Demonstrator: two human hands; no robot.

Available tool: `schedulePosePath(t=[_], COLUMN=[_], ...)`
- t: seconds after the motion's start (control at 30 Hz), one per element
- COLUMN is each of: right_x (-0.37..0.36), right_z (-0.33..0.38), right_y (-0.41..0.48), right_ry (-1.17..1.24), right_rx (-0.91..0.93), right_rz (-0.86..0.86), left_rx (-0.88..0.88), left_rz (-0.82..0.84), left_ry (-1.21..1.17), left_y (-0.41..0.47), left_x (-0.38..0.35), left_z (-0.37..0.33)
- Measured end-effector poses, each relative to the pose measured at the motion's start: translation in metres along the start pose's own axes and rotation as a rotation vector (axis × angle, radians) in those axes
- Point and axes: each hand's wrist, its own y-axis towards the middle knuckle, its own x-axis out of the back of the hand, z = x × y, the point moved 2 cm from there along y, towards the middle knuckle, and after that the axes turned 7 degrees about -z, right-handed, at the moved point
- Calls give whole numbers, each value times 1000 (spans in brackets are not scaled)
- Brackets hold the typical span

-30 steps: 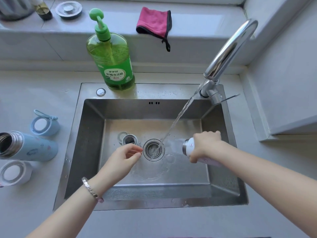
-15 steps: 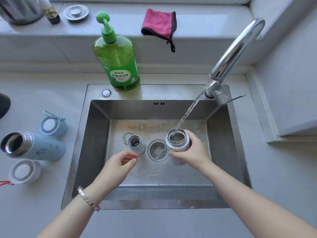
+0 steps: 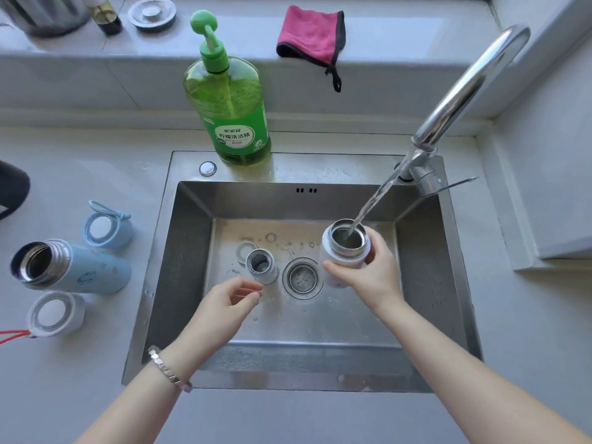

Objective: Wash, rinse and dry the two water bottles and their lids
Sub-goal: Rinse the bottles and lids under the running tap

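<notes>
The right hand (image 3: 368,277) holds the white bottle (image 3: 341,259) upright inside the sink (image 3: 185,251), fingers wrapped round its body and thumb across the near side. The bottle's open steel mouth sits under the tap (image 3: 464,91), and the stream of water (image 3: 371,206) falls straight into it. The left hand (image 3: 224,302) hovers low over the sink floor with its fingers loosely curled and nothing in them. Just beyond its fingertips a small steel cup (image 3: 261,265) stands upright beside the drain (image 3: 302,278).

On the surface (image 3: 80,379) left of the sink, the blue bottle (image 3: 80,267) lies on its side with its open mouth pointing left. The blue lid (image 3: 107,230) rests just behind it, and the white lid (image 3: 56,314), with a red strap, sits just in front.

A green soap bottle (image 3: 234,113) with a pump stands on the back rim of the sink. A pink cloth (image 3: 309,35) lies on the ledge behind.
</notes>
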Motion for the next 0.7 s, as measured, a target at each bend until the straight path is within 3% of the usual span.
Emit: schedulePosePath(t=[0.17,0.3,0.43,0.57,0.7], right_x=[-2,1,-1,2,3], right_z=[5,12,17,17,20], right_y=[-6,3,1,6,-3], right_ry=[-54,8,42,371,763], right_rx=[22,7,-9,-237,-402], right_rz=[77,-11,122,190,455], left_rx=[-17,-18,-13,-17,181], left_rz=[4,-12,3,42,364], left_ry=[-12,-22,-8,-86,-441], left_y=[3,4,3,2,8], left_x=[3,5,5,-11,-46], left_z=[-2,-2,-2,-22,-50])
